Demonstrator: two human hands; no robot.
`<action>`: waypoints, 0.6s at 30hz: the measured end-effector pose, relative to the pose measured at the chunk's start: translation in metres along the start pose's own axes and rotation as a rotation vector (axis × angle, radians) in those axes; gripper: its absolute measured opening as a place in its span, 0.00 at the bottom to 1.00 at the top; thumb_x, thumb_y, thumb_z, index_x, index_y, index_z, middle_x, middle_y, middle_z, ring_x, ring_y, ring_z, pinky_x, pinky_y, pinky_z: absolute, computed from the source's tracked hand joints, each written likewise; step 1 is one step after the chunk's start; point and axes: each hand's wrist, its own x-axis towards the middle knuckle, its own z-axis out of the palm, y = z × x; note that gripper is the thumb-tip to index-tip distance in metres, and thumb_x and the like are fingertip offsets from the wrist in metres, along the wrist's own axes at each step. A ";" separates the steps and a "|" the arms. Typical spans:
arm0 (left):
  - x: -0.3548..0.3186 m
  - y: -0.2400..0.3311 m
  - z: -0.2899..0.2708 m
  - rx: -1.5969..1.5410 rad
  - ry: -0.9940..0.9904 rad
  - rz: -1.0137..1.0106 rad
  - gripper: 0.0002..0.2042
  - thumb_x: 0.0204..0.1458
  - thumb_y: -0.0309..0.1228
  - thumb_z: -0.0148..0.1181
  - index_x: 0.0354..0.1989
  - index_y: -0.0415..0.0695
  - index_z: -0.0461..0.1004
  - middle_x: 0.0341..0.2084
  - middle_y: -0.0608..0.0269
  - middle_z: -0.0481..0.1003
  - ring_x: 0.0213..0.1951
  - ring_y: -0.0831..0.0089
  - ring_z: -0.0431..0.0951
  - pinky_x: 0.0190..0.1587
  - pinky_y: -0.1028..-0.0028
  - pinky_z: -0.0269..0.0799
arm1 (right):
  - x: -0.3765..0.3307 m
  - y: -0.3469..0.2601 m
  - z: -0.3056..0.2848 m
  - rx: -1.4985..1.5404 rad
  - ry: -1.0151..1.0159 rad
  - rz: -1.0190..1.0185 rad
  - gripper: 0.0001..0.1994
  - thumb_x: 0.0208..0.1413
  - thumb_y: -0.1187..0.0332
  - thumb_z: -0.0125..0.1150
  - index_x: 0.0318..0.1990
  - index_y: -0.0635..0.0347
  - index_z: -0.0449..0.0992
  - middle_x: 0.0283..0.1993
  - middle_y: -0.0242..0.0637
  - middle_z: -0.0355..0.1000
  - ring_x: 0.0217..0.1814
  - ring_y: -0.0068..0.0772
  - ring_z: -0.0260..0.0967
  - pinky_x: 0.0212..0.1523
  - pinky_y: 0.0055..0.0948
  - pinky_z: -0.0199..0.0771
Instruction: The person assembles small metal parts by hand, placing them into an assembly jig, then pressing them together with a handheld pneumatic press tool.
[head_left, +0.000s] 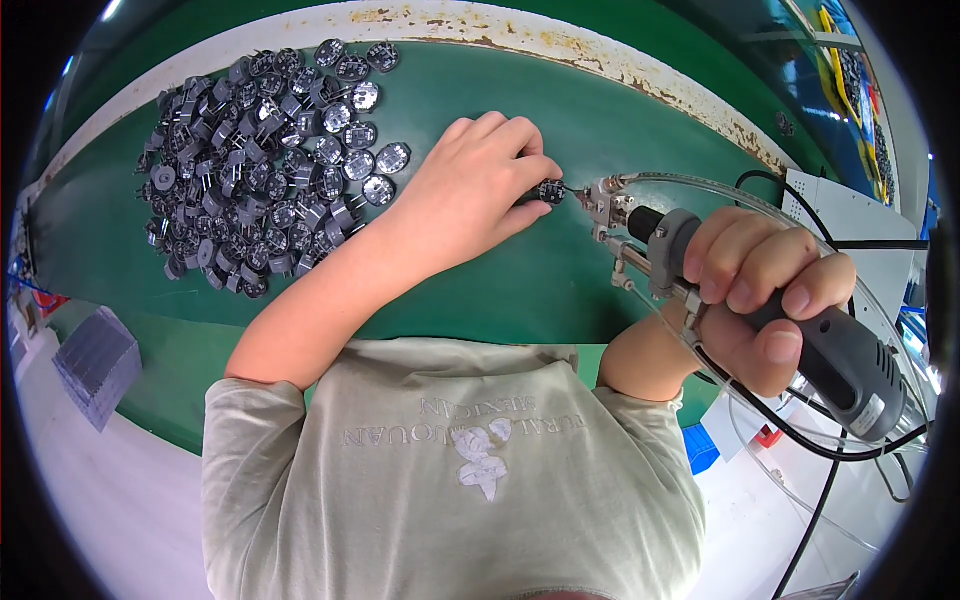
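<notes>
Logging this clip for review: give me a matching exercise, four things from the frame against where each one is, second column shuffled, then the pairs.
Things:
1. left hand
2. right hand
3. pile of dark round parts
4. grey ribbed block

Places:
A. heaped on the green mat, upper left
B. wrapped around the grey handle of a soldering tool
C. off the mat, at the left edge
D. pinning one small dark part to the mat at the tool's tip

Pairs: 1-D, 2-B, 3-A, 4-C

Left hand (478, 180) pinching small round part (549, 192), right hand (765, 300) holding soldering tool (760, 310)
</notes>
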 end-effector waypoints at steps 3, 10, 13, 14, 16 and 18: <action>0.000 0.001 0.000 0.001 0.000 -0.001 0.13 0.42 0.29 0.67 0.39 0.45 0.78 0.35 0.65 0.68 0.42 0.65 0.69 0.46 0.66 0.64 | 0.000 0.001 0.000 -0.004 -0.009 0.004 0.17 0.52 0.69 0.65 0.39 0.55 0.59 0.25 0.34 0.65 0.22 0.30 0.65 0.23 0.33 0.70; 0.000 0.000 0.000 0.001 -0.001 0.004 0.13 0.42 0.29 0.67 0.39 0.44 0.78 0.35 0.66 0.69 0.42 0.66 0.69 0.46 0.67 0.63 | 0.011 -0.003 0.010 -0.114 -0.051 0.118 0.10 0.52 0.68 0.58 0.34 0.54 0.62 0.22 0.33 0.64 0.18 0.27 0.62 0.19 0.31 0.66; 0.001 -0.001 0.000 0.003 -0.004 0.012 0.13 0.42 0.30 0.67 0.38 0.43 0.78 0.35 0.66 0.69 0.42 0.66 0.69 0.45 0.67 0.63 | 0.019 0.003 0.023 -0.231 -0.049 0.122 0.09 0.53 0.70 0.57 0.32 0.55 0.61 0.21 0.34 0.64 0.18 0.28 0.61 0.20 0.31 0.67; 0.001 0.000 -0.001 0.003 -0.008 0.014 0.13 0.42 0.30 0.67 0.38 0.43 0.78 0.35 0.66 0.70 0.42 0.66 0.69 0.45 0.68 0.63 | 0.019 0.001 0.025 -0.273 -0.060 0.160 0.11 0.53 0.70 0.59 0.32 0.56 0.60 0.22 0.35 0.64 0.19 0.29 0.61 0.21 0.32 0.67; 0.002 -0.001 0.000 -0.004 -0.012 0.010 0.13 0.42 0.30 0.67 0.38 0.43 0.78 0.35 0.66 0.70 0.41 0.66 0.70 0.45 0.68 0.63 | 0.019 0.007 0.029 -0.287 0.000 0.143 0.12 0.53 0.69 0.61 0.33 0.56 0.60 0.24 0.35 0.64 0.20 0.29 0.62 0.23 0.32 0.68; 0.001 -0.002 0.000 -0.009 -0.013 0.007 0.13 0.42 0.30 0.67 0.38 0.43 0.78 0.35 0.66 0.70 0.41 0.66 0.70 0.45 0.68 0.63 | 0.015 0.009 0.029 -0.237 0.035 0.121 0.12 0.53 0.67 0.61 0.33 0.55 0.61 0.25 0.34 0.64 0.21 0.29 0.62 0.23 0.31 0.67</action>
